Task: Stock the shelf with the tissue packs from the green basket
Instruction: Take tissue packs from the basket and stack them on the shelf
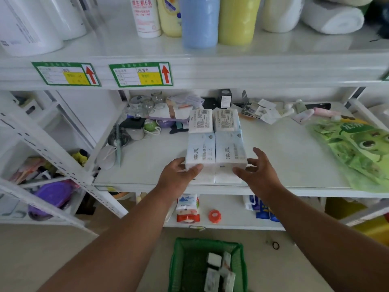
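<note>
Packs (215,144) sit side by side on the shelf (284,152). Left hand (179,175) holds the left pack. Right hand (255,168) is open, touching the right one. More wait in the basket (179,260).

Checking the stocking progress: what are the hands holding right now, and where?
The left hand grips the left front tissue pack at its near left corner; the right hand is open beside the right front tissue pack.

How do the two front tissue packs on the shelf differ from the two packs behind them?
The front tissue packs show a pale blue face with large characters; the rear tissue packs show a white face with small print. The front pair lies at the shelf edge, between the left hand and right hand; the rear pair lies deeper, untouched. Both pairs lie side by side.
</note>
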